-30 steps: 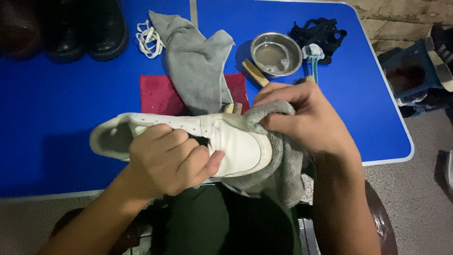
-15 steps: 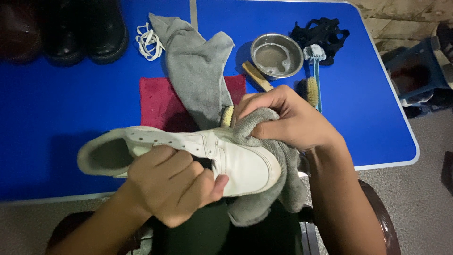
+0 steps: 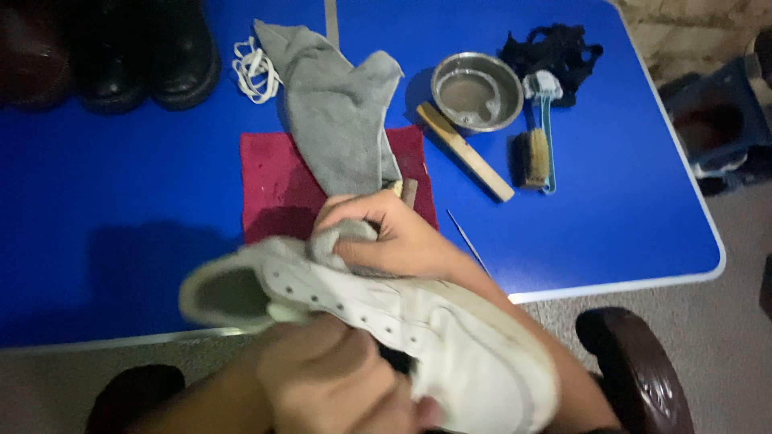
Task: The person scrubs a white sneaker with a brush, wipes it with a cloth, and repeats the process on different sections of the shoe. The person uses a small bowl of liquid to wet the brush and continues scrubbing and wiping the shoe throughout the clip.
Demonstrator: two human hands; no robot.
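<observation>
— Hands, item one: left hand?
— Closed around the white sneaker from below and near its laces, low in view and blurred. Grip firm on the shoe's upper.

— Right hand?
— Fingers pinched on a bunched end of the grey cloth, pressed against the sneaker's side by the eyelets. Rest of the cloth trails up across the table.

— Sneaker's position?
— Held over the near edge of the blue table, toe toward the lower right, opening toward the left.

— Items beneath?
— Red mat, partly covered by the cloth.

— Further stock?
— Metal bowl, upright; wooden-backed brush just beside it, lying diagonally; bristle brush with a light blue handle to its right; black fabric bundle behind the bowl; white laces coiled left of the cloth; dark boots at the far left corner.

— Off the table?
— Dark brown shoe, lower right, on the floor.
</observation>
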